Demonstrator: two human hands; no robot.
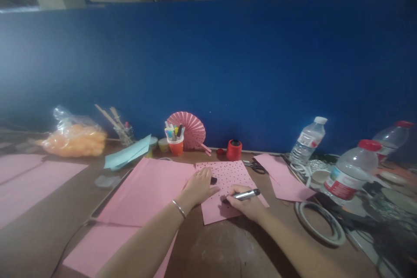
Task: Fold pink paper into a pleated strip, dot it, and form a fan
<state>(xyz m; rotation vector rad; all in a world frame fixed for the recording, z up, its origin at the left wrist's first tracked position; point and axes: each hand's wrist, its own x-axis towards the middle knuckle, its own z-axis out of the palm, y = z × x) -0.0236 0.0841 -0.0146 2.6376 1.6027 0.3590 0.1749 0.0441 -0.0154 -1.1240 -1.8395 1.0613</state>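
A pink sheet (213, 213) covered with small black dots lies on the brown table in front of me. My right hand (244, 203) is closed round a silver marker (246, 194), its tip low over the lower part of the sheet. My left hand (199, 186), with a ring and a wrist bangle, rests on the sheet's left edge. A black marker cap (213, 180) pokes out beside its fingers; whether the fingers pinch it is unclear. Behind the sheet stand a pleated pink fan (192, 128) and a cup of pens (176, 147).
Plain pink sheets (153, 182) lie to the left. Scissors (257, 167), a red spool (234, 150) and cut pink paper (288, 182) are behind and right. Bottles (353, 171) and a coiled cable (321, 223) crowd the right side. A blue panel (208, 61) closes the back.
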